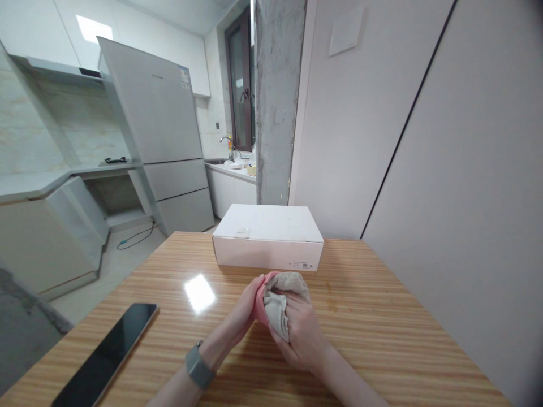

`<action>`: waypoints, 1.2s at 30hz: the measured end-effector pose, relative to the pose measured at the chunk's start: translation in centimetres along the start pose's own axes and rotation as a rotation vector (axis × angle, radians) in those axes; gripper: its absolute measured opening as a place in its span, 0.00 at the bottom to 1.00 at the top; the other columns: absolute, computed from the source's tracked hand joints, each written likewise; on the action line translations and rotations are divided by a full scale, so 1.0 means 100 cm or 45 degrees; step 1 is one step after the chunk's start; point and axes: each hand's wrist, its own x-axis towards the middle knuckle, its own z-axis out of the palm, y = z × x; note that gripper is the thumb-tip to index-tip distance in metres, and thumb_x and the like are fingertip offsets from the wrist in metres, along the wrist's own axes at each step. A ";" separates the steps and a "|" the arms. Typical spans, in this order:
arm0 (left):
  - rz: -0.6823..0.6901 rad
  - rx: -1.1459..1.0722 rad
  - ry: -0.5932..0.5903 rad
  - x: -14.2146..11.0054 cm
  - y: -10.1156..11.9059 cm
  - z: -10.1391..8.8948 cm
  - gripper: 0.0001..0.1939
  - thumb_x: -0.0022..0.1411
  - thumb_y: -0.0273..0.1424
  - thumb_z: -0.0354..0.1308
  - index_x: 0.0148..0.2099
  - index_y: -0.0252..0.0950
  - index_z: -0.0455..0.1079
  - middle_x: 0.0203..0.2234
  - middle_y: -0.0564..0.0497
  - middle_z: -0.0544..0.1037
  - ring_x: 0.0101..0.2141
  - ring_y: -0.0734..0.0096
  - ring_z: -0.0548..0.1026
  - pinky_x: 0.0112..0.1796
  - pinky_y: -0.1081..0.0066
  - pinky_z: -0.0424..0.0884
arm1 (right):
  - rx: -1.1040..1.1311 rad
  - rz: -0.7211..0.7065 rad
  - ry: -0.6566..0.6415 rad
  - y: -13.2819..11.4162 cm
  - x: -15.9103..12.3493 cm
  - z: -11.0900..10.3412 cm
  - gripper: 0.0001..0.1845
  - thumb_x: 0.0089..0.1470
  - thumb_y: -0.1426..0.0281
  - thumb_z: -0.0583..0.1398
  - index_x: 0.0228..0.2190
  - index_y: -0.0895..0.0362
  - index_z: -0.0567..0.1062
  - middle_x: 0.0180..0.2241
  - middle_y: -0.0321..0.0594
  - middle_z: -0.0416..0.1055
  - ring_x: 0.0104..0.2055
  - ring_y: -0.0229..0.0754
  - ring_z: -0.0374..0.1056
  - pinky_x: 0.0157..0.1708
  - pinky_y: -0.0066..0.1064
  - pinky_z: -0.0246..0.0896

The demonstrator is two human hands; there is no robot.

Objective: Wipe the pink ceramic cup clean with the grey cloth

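Note:
My left hand (246, 301) is wrapped round the outside of a pink bowl (259, 307), which is tipped with its opening towards my right hand. In that opening, my right hand (304, 332) grips a light grey-beige cloth (276, 312), its fingers pushed into the folds. The cloth covers much of the bowl's inside and hangs over its rim, so the inner surface is hidden. Both hands are above the wood-grain table (365, 339), just in front of a white box (267, 251).
A black phone (108, 353) lies on the table at the left. The closed white box stands at the far edge, against a grey pillar (278, 113) and a white wall panel (339, 141). Beyond are a fridge (156, 113) and a sink counter (233, 183).

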 end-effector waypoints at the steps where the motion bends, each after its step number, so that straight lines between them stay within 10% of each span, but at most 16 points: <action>1: -0.008 -0.044 -0.057 -0.001 0.000 0.001 0.25 0.65 0.44 0.50 0.51 0.30 0.73 0.44 0.42 0.80 0.53 0.55 0.70 0.57 0.61 0.58 | -0.021 -0.002 0.002 0.002 -0.001 0.001 0.17 0.54 0.71 0.52 0.45 0.59 0.71 0.40 0.51 0.76 0.44 0.53 0.70 0.51 0.49 0.62; 17: 0.177 -0.219 -0.435 -0.006 -0.021 0.021 0.26 0.66 0.41 0.51 0.63 0.40 0.60 0.62 0.47 0.63 0.63 0.58 0.55 0.61 0.62 0.51 | -0.052 0.398 0.151 0.030 -0.011 -0.001 0.12 0.60 0.69 0.50 0.41 0.55 0.72 0.41 0.47 0.76 0.45 0.49 0.70 0.47 0.42 0.63; 28: -0.051 0.284 -0.013 -0.002 0.002 -0.007 0.29 0.62 0.52 0.49 0.41 0.31 0.77 0.36 0.45 0.82 0.43 0.55 0.76 0.52 0.61 0.62 | 0.004 -0.089 -0.182 0.010 -0.007 -0.002 0.14 0.57 0.67 0.46 0.31 0.54 0.70 0.31 0.44 0.74 0.35 0.47 0.68 0.48 0.45 0.60; 36: 0.063 0.387 0.078 -0.003 0.000 -0.006 0.22 0.61 0.47 0.55 0.42 0.32 0.76 0.41 0.45 0.80 0.43 0.59 0.74 0.50 0.63 0.63 | -0.057 0.042 -0.254 0.013 -0.011 0.003 0.15 0.58 0.66 0.47 0.36 0.55 0.72 0.37 0.46 0.74 0.43 0.50 0.67 0.50 0.48 0.57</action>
